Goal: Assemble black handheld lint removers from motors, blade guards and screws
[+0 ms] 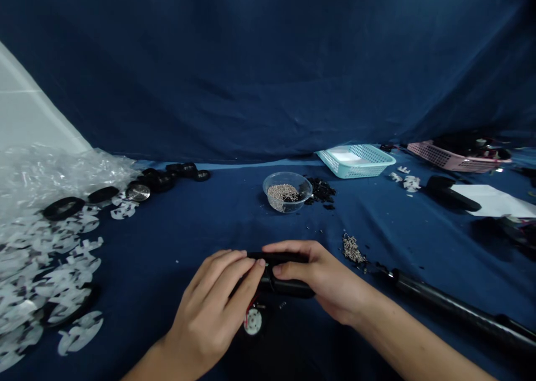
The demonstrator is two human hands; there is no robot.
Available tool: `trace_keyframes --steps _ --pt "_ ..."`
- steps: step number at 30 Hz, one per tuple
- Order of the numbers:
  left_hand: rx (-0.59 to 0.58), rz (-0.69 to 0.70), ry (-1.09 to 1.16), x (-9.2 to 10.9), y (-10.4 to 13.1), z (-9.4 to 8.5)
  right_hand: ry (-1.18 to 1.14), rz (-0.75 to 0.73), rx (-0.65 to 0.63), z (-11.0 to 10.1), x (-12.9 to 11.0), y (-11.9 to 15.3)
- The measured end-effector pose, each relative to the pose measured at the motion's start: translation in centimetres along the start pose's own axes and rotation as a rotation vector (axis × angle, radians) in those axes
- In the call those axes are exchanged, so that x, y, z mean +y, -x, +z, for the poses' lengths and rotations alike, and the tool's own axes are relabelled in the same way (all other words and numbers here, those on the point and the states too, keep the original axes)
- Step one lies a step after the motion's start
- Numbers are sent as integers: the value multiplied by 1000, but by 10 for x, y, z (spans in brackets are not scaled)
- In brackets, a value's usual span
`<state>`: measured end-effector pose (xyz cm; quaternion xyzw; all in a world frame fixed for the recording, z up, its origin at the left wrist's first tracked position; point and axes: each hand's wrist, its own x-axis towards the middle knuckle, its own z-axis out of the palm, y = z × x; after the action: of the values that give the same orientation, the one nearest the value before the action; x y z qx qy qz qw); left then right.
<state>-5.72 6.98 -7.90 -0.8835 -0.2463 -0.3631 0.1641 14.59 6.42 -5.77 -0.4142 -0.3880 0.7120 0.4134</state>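
Both my hands grip a black plastic housing [293,288] low in the middle of the view. My left hand [218,297] wraps its left part from above, hiding much of it. On the other side, my right hand [322,275] pinches the right part between thumb and fingers. Just below the housing, a small round motor [253,321] with a pale face and red wires lies close to my left hand. A black electric screwdriver [444,300] rests to the right of my right forearm.
A clear bowl [287,192] of small screws stands ahead, beside small black parts [321,190]. Loose screws [353,249] lie nearer. White plastic pieces [54,275] and black round parts [62,207] fill the left. A blue basket [360,172] and pink basket [448,160] stand back right.
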Motion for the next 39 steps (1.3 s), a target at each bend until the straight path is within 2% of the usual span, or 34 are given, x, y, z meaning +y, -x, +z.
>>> trace_keyframes --steps 8,14,18,21,23,25,27,28,30,34,39 --pt "1 3 50 -1 -1 -2 108 -94 88 5 7 0" --pt "46 -26 104 2 -1 -3 356 -254 181 9 10 2" --pt "147 -149 163 8 -6 -1 495 -321 205 8 12 3" --pt "197 -331 181 9 -10 -4 499 -348 197 8 13 4" --pt "134 -533 278 7 -12 -8 501 -374 206 9 13 5" --pt "-20 -730 459 4 -11 -11 507 -406 205 10 12 6" --pt "-191 -846 606 3 -9 -13 506 -437 194 11 12 7" --pt "-245 -868 642 3 -9 -13 503 -447 190 11 13 7" --pt "-273 -875 671 5 -8 -13 499 -459 192 11 14 7" --pt "-229 -846 679 8 -8 -12 560 -515 186 8 15 7" --pt "-195 -767 658 8 -5 -11 780 -674 143 7 13 10"
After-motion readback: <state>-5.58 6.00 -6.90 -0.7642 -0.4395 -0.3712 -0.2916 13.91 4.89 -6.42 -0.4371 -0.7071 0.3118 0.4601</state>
